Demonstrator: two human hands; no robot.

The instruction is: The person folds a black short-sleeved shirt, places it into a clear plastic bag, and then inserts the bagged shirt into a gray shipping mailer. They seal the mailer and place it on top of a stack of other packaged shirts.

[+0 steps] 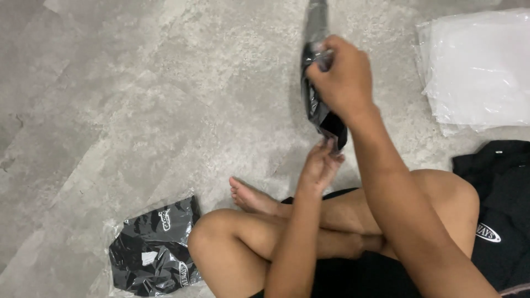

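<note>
A black garment in a clear plastic bag (316, 105) is held edge-on above the grey floor. My right hand (343, 74) grips its upper part, fingers closed over the plastic. My left hand (321, 165) pinches the bag's lower end from below. Both arms reach forward over my crossed bare legs (248, 237), with a foot resting on the floor.
A bagged, folded black garment (152, 248) lies on the floor at lower left. A stack of clear plastic bags (477, 69) lies at upper right. Loose black garments (499, 209) with a white logo lie at right. The floor (138, 110) is grey stone-look tile.
</note>
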